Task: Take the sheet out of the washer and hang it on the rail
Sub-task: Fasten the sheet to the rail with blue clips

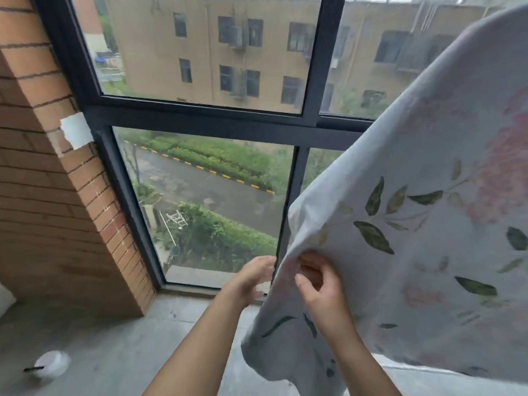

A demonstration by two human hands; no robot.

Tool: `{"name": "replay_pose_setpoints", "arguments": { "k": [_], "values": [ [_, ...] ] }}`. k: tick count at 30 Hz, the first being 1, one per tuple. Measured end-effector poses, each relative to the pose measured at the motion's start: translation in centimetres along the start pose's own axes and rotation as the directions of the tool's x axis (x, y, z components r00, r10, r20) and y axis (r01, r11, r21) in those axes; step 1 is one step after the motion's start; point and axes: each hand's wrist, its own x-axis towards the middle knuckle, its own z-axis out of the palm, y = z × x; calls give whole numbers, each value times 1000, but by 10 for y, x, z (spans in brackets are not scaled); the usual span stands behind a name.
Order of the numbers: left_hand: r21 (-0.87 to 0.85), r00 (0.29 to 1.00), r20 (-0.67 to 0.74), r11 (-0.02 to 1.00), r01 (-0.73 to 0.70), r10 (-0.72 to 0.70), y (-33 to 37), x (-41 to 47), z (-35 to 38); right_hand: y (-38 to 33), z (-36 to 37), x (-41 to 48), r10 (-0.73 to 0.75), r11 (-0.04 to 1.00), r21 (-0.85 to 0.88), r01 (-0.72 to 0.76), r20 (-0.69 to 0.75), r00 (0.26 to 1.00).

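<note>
A pale sheet [423, 212] printed with green leaves and pink flowers hangs down from the upper right and fills the right side of the head view. My right hand [317, 284] pinches its left edge low down, thumb and fingers closed on the cloth. My left hand [251, 277] is beside that same edge, its fingertips at or behind the fabric; whether it grips the sheet is hidden. The rail and the washer are out of sight.
A large dark-framed window [200, 121] stands straight ahead, with a street and a building outside. A brick pillar [57, 195] takes up the left. On the concrete floor [114, 338], at the lower left, lies a small white round object [51, 364].
</note>
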Motion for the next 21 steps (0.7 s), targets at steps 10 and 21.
{"name": "replay_pose_setpoints", "arguments": {
  "k": [10,21],
  "values": [
    [99,850,526,993,-68,5,-15,-13,0,3,9,-20,82,992,-77,-101,-225,971],
    [111,919,393,992,-64,16,-18,-8,-1,-5,8,-26,154,978,-70,-195,-384,910]
  ]
}}
